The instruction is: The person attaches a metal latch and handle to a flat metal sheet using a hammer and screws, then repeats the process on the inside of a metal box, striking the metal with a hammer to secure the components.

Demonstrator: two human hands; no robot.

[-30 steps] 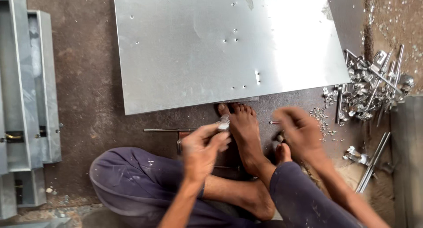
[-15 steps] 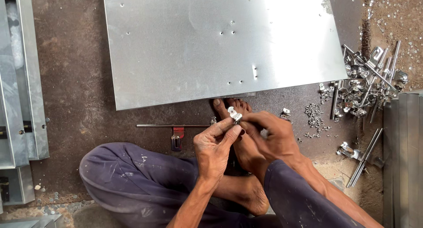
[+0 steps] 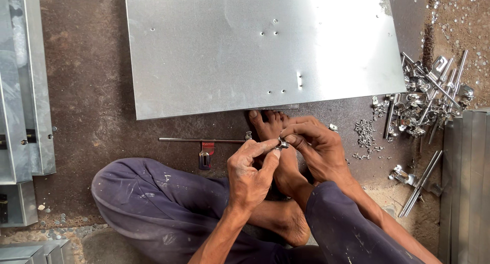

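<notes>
Seen from above, a person sits cross-legged on a brown floor, wearing dusty dark blue trousers, with a bare foot (image 3: 278, 141) stretched forward at the centre. Both hands meet just above that foot. The left hand (image 3: 250, 174) and the right hand (image 3: 319, 146) are each closed narrowly, their fingertips pinching one small shiny metal fitting (image 3: 282, 143) between them, the left from seven o'clock and the right from three o'clock. At twelve o'clock of the hands lies a large flat galvanised metal sheet (image 3: 245, 44) with small drilled holes, its near edge just beyond the toes. At nine o'clock a thin metal rod (image 3: 201, 140) lies on the floor, with a small red-and-silver latch piece (image 3: 205, 156) touching it below. At two o'clock sits a tangled pile of metal brackets and rods (image 3: 426, 98), and between it and the hands a scatter of small screws (image 3: 365, 134). Folded metal channels (image 3: 23, 101) lie at the far left edge.
</notes>
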